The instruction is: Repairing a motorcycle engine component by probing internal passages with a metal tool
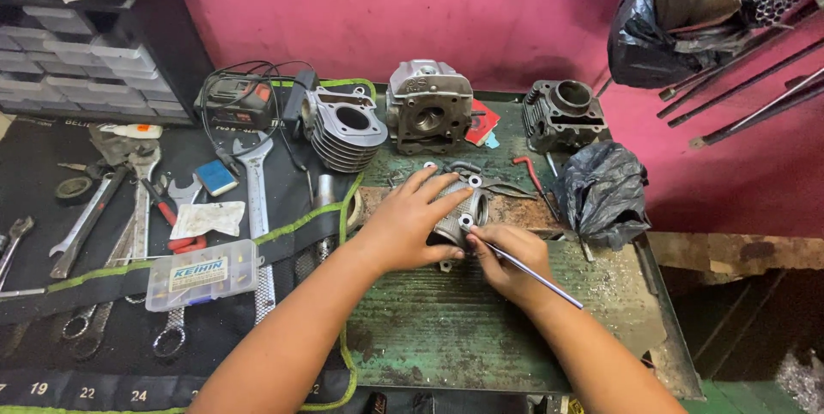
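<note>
1. The green desk (446,337) fills the lower middle of the frame, against a pink wall (481,11).
2. A black tool mat (51,234) covers the left side, with wrenches (256,191) and a clear plastic parts box (202,274) on it.
3. Along the desk's far edge stand a finned cylinder (346,129), a cylinder head (427,105) and a second cylinder (562,112); a black bag (603,193) lies right of centre.
4. At the centre sits a small grey metal part (459,208) on the desk.
5. The left hand (410,221) lies over the part, fingers spread, pressing it down.
6. The right hand (506,261), just below right, is closed around a thin metal rod (524,272) whose tip touches the part.
</note>
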